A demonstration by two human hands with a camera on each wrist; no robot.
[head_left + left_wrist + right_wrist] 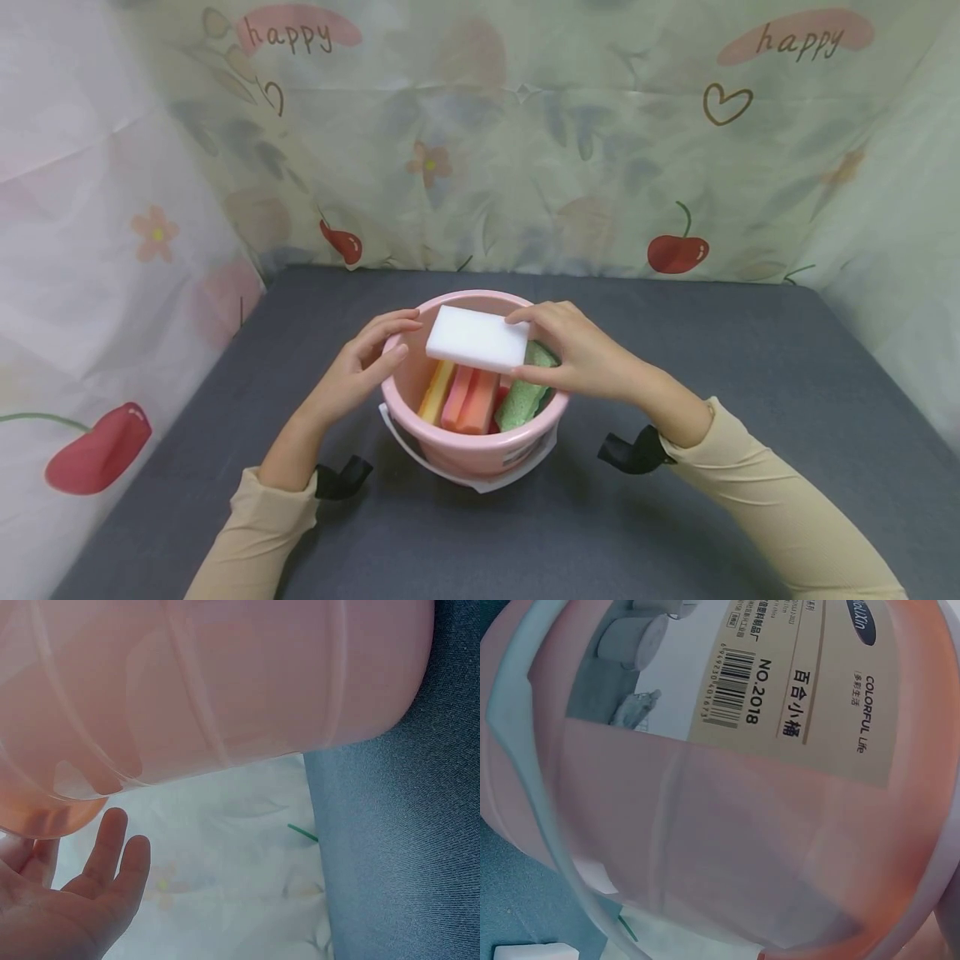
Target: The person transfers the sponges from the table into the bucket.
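At the far left we see a white curtain with a red cherry print point(97, 447), running into a backdrop point(525, 142) printed with cherries, hearts and the word "happy". Our left hand point(360, 367) rests against the left rim of the pink bucket point(480, 454), fingers loosely bent, gripping nothing. The bucket stands mid-desk on the grey desk point(750, 375). Inside stand a yellow sponge point(437, 392), an orange sponge point(471, 402) and a green sponge point(525, 398). Above them, the white sponge point(477, 338) hovers over the bucket's mouth, pinched at its right end by our right hand point(585, 354). The bucket's label point(795, 682) reads "NO.2018" and "COLORFUL Life", beside a barcode.
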